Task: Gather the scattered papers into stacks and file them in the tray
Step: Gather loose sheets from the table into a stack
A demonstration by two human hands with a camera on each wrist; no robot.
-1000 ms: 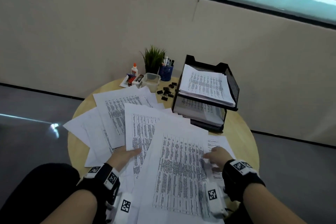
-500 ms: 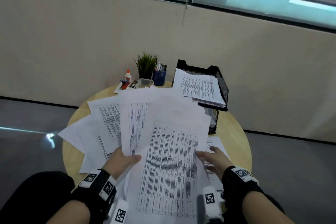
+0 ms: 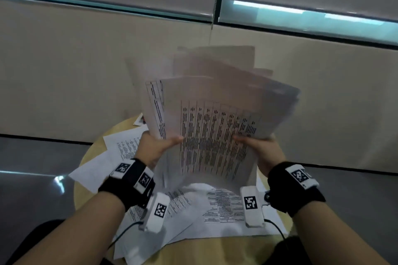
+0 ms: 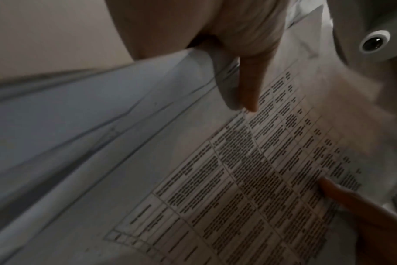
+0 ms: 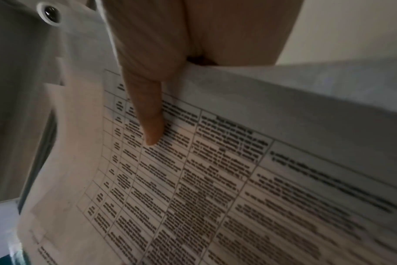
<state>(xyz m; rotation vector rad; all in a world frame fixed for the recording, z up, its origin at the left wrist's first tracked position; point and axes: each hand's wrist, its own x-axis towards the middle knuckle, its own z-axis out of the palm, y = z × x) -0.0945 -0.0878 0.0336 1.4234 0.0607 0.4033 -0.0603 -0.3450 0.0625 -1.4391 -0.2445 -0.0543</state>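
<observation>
1. In the middle of the head view, a loose bundle of printed papers [image 3: 215,131] is held up off the round wooden surface [image 3: 90,153], tilted so that its top edges fan out unevenly toward the upper centre of the frame.
2. The left hand [image 3: 158,148] grips the bundle's left edge, thumb lying across the printed front sheet and the fingers hidden behind the paper.
3. The right hand [image 3: 261,149] grips the right edge in the same way, thumb on the front and the other fingers out of sight behind.
4. In the left wrist view the left hand's thumb [image 4: 247,84] presses on the table-printed sheet [image 4: 249,179]; the tip of a finger of the other hand shows at the lower right of that frame.
5. In the right wrist view the right hand's thumb [image 5: 150,114] lies on the gridded text of the front sheet [image 5: 215,188], with the edges of further sheets stacked behind it.
6. More papers lie flat on the surface: several overlapping sheets [image 3: 215,211] at lower centre beneath the raised bundle, and other sheets [image 3: 116,153] spread out at centre left, one corner hanging past the surface's rim.
7. The tray is not visible; the raised bundle covers the far part of the surface.
8. Both wrists wear black straps with white marker blocks [image 3: 157,211].
</observation>
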